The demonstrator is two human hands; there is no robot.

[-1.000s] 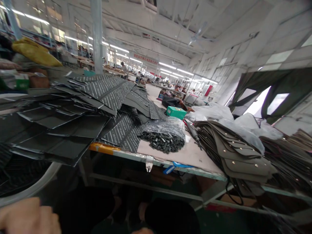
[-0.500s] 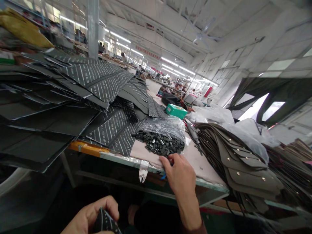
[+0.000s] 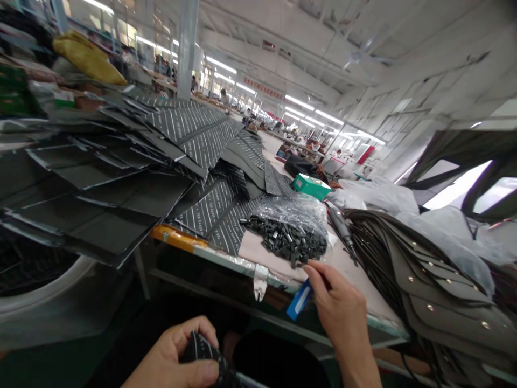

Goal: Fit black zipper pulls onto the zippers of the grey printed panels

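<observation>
My left hand (image 3: 181, 353) is low in the picture, its thumb and fingers closed on a folded piece of dark fabric (image 3: 197, 345) printed with white marks. On the table's front edge, my right hand (image 3: 341, 302) has its fingers pressed together, with a flat blue strip-like object (image 3: 299, 302) sticking out to the left below them. Its thumb and index fingertips are at the near edge of a heap of small dark shiny pieces (image 3: 291, 240). Whether a piece is pinched between them I cannot make out. Clear plastic wrap (image 3: 294, 210) covers the back of the heap.
Stacked dark printed panels (image 3: 133, 188) overhang the table's left side. A green box (image 3: 312, 186) stands behind the heap. To its right lie a grey pen-like tool (image 3: 341, 226) and layered brown pieces with metal studs (image 3: 404, 258). A white tab (image 3: 260, 281) hangs off the edge.
The view has swung left, shifting the scene rightward. My right hand is turned so that more of the blue object shows. My left hand still grips the fabric, now with its thumb across it.
</observation>
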